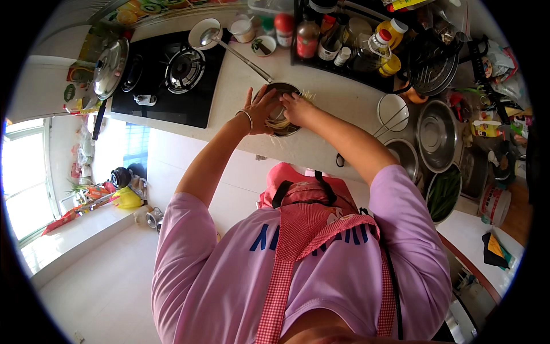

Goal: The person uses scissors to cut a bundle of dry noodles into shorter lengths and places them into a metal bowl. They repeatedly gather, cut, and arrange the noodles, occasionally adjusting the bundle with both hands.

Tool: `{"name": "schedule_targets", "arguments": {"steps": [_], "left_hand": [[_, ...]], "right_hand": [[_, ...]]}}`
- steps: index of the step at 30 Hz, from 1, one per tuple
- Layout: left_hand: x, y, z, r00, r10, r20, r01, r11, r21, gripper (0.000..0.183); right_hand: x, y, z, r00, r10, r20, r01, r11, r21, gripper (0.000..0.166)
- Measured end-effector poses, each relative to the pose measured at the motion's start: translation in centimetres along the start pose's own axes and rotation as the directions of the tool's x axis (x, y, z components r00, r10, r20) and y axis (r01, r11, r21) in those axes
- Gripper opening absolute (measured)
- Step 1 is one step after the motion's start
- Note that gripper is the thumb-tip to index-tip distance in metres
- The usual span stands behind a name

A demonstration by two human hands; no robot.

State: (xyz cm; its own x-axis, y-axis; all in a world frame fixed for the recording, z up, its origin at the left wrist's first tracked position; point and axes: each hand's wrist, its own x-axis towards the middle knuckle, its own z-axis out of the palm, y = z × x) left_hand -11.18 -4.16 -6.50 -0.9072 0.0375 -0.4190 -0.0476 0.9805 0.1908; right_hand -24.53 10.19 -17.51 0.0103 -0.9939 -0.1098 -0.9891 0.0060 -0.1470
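A round metal bowl (288,87) stands near the counter's front edge, with thin pale noodle-like strands (278,123) in it and some poking over its rim. My left hand (263,112) is spread over the bowl's left side, fingers apart, a bangle at the wrist. At the bowl's right side my right hand (297,109) has its fingers bent down over the strands; whether it pinches any cannot be told. Behind the bowl lies the handle of a metal ladle (240,58), whose head rests in a white bowl (197,32).
A black gas hob (150,105) lies to the left, with a lidded pan (111,69). Bottles and jars fill a black rack (339,71) at the back. To the right stand a white bowl (392,103), metal basins (437,118) and a container of green vegetables (444,189).
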Motion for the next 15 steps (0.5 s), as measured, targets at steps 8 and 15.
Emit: {"name": "schedule_targets", "arguments": {"steps": [8,15], "left_hand": [[0.8,-0.2,2.2,0.999,-0.022,-0.030,0.025,0.997,0.072,0.087],[1.2,0.6,3.3,0.990,-0.128,0.066,0.112,0.971,0.210,0.071]], "right_hand": [[0.8,-1.1,0.1,0.997,0.077,0.014,-0.073,0.977,-0.199,0.033],[2.0,-2.2,-2.0,0.958,0.178,0.226,-0.124,0.965,-0.231,0.032]]}}
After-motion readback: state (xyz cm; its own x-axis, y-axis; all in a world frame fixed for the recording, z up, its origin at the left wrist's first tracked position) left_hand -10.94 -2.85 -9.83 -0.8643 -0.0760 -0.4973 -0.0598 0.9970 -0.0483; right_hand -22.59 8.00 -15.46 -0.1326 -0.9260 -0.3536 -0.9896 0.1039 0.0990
